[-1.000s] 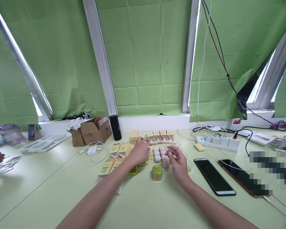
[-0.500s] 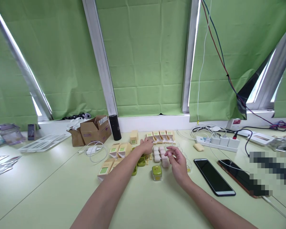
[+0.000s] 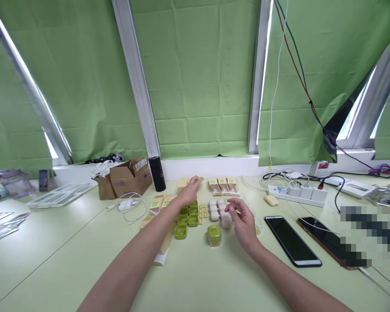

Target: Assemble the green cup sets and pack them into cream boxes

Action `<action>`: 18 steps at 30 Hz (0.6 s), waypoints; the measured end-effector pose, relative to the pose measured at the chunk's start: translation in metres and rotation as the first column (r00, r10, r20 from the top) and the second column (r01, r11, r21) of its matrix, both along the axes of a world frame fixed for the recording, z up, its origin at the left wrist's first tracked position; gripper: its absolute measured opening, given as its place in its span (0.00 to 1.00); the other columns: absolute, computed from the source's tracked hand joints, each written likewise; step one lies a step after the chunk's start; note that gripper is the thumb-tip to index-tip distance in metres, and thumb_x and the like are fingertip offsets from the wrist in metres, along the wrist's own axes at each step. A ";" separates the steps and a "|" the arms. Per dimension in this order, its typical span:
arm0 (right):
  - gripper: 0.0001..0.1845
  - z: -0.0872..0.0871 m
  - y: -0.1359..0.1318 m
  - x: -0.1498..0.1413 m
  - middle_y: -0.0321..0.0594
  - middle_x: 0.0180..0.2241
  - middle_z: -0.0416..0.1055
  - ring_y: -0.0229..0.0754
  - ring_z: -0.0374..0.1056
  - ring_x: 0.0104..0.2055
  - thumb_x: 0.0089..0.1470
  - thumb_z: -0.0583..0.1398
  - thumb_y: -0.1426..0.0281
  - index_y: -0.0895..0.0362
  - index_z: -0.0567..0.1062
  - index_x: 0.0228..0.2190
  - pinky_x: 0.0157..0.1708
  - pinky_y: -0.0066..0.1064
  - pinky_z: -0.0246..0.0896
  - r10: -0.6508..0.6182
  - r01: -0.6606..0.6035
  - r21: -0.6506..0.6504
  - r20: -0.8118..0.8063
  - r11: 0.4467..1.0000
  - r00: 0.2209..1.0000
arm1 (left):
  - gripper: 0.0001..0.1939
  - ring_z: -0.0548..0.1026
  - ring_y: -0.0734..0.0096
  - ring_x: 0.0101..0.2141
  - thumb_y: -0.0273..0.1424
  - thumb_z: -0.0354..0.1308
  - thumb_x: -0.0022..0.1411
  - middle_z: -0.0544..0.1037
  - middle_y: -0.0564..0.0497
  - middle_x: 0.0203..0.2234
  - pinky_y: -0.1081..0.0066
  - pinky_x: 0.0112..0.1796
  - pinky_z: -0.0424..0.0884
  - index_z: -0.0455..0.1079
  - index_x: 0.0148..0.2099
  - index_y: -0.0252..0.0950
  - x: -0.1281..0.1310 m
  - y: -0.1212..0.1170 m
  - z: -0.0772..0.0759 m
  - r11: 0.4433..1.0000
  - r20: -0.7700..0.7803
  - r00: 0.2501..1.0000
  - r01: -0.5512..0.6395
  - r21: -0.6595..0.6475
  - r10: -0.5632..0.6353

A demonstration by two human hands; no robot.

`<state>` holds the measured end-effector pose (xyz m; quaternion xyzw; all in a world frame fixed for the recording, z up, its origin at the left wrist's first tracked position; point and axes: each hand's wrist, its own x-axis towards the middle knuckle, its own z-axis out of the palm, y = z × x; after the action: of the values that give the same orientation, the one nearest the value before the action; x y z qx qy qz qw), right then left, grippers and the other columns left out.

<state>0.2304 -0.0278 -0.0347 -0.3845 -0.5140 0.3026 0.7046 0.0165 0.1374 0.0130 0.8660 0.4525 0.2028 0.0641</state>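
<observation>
My left hand (image 3: 190, 190) reaches to the back of the table, its fingers closed round a small cream paper box (image 3: 199, 179), mostly hidden by the hand. Three like boxes (image 3: 224, 186) stand with raised flaps to its right. Below the hand are several green square lids (image 3: 193, 220) and small yellow pieces (image 3: 201, 214). My right hand (image 3: 242, 220) hovers with loosely curved fingers, holding nothing I can see, beside pale pink blocks (image 3: 214, 215). A clear little container with a green lid (image 3: 214, 234) sits between my arms. More cream boxes (image 3: 156, 204) are partly behind my left forearm.
Two phones (image 3: 292, 240) lie to the right, by a power strip (image 3: 297, 195) with trailing cables. Behind on the left are a cardboard box (image 3: 130, 177), a black bottle (image 3: 157, 174) and a white charger (image 3: 127, 204).
My left hand has moved left and back with one box from the row of four; three stay there. Under my left forearm a cream box has shifted towards me. The right hand is still.
</observation>
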 end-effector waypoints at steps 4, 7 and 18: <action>0.16 0.002 0.000 0.001 0.38 0.32 0.76 0.48 0.74 0.40 0.62 0.63 0.55 0.51 0.77 0.46 0.38 0.36 0.67 -0.003 0.003 0.006 0.008 1.000 1.000 | 0.29 0.68 0.55 0.63 0.22 0.47 0.67 0.55 0.40 0.71 0.57 0.65 0.65 0.59 0.69 0.36 -0.009 -0.024 0.011 0.999 0.025 1.000 0.005 0.042 -0.006; 0.16 0.003 0.002 0.002 0.39 0.33 0.77 0.48 0.74 0.40 0.62 0.63 0.55 0.51 0.77 0.45 0.39 0.37 0.67 -0.012 0.012 0.006 0.028 1.000 1.000 | 0.30 0.75 0.52 0.56 0.24 0.50 0.68 0.55 0.40 0.71 0.54 0.59 0.71 0.58 0.70 0.39 -0.011 -0.055 0.017 0.997 0.027 0.999 0.028 0.078 -0.030; 0.31 0.017 0.010 0.008 0.49 0.45 0.82 0.50 0.78 0.40 0.51 0.69 0.45 0.54 0.77 0.46 0.38 0.41 0.72 0.162 -0.165 -0.122 -0.032 0.979 0.986 | 0.33 0.67 0.46 0.66 0.25 0.47 0.71 0.58 0.38 0.72 0.52 0.61 0.70 0.48 0.75 0.40 -0.010 -0.182 0.010 0.948 -0.198 0.969 0.195 0.251 -0.147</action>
<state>0.2381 -0.0174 -0.0182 -0.3806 -0.5164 0.3951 0.6576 0.0068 -0.0444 0.0230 0.9173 0.3476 0.1784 -0.0768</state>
